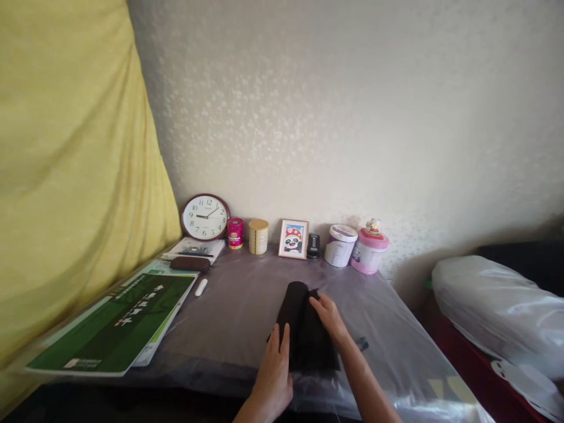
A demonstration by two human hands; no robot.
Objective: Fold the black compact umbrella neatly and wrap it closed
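Note:
A black roll (294,296) of thin sheet material, its kind unclear, lies on the table near its front edge. From its right side a loose black flap (314,346) spreads towards me. My left hand (274,370) holds the lower left side of the roll, thumb and fingers fairly straight against it. At the upper right, my right hand (328,317) has its fingers closed on the top edge of the flap. Its palm side is hidden. Just right of my right wrist lies a small dark scrap (362,343).
Green books (118,323), a brown case (189,264) and a white stick-like item (201,287) lie on the left. Along the wall stand a clock (206,217), a pink can (235,234), a yellow-lidded can (258,237), a panda picture (293,239) and two tubs (341,247).

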